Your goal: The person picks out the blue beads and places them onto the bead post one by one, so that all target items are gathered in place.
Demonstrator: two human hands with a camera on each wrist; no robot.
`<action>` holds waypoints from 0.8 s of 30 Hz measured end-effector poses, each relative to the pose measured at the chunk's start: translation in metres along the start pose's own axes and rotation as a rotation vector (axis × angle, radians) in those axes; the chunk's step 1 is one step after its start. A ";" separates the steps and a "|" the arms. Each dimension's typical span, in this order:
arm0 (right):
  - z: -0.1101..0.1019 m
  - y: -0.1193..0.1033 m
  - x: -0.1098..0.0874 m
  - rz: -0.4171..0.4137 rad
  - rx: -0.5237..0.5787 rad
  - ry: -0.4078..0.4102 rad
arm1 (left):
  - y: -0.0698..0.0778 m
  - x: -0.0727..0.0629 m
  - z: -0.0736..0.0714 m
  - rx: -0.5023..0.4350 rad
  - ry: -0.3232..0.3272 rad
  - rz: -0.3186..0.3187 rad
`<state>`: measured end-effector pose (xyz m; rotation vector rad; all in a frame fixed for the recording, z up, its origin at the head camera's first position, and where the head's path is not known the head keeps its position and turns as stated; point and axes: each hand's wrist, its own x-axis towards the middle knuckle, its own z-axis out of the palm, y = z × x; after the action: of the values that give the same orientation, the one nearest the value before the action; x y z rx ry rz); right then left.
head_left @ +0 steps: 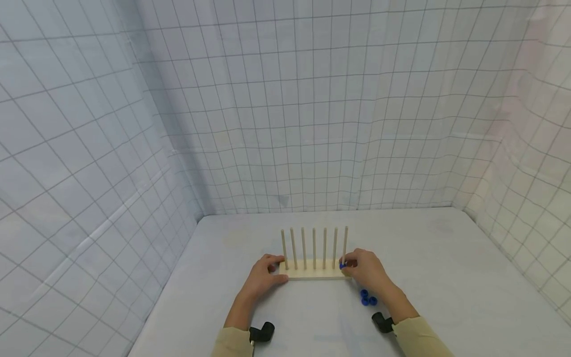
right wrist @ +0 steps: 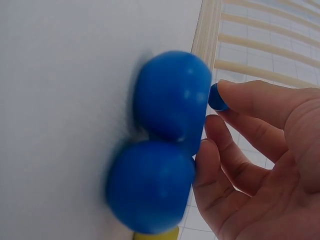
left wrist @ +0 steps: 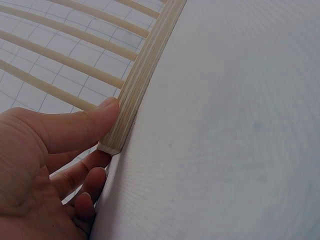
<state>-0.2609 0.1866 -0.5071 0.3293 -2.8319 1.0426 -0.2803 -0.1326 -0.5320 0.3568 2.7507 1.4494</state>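
Note:
A pale wooden base [head_left: 314, 272] with several upright pegs [head_left: 314, 248] stands on the white table. My left hand [head_left: 260, 280] grips its left end, thumb on the front edge in the left wrist view and fingers behind. At the opposite end, my right hand [head_left: 367, 270] pinches a blue bead [right wrist: 216, 98] between thumb and forefinger. That bead sits low by the rightmost peg [head_left: 345, 243]; fingers partly cover it, so whether it is fully round the peg I cannot tell. Three loose blue beads [head_left: 365, 301] lie on the table close below the right hand.
White grid-patterned sheets [head_left: 312, 109] enclose the table [head_left: 214, 258] at the back and both sides. A black wrist mount [head_left: 263, 332] sits on the left wrist, another [head_left: 382, 322] on the right. Something yellow [right wrist: 157, 234] peeks in at the bottom of the right wrist view.

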 end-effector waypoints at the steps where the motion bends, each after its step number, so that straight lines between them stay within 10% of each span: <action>1: 0.000 -0.001 0.000 -0.001 -0.004 0.000 | -0.001 0.000 0.000 0.002 0.000 0.001; 24: -0.022 -0.001 0.000 -0.004 0.013 -0.014 | -0.005 -0.002 -0.002 -0.005 -0.008 0.036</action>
<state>-0.2601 0.1998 -0.4897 0.3446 -2.8367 1.0623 -0.2800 -0.1372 -0.5354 0.4127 2.7479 1.4590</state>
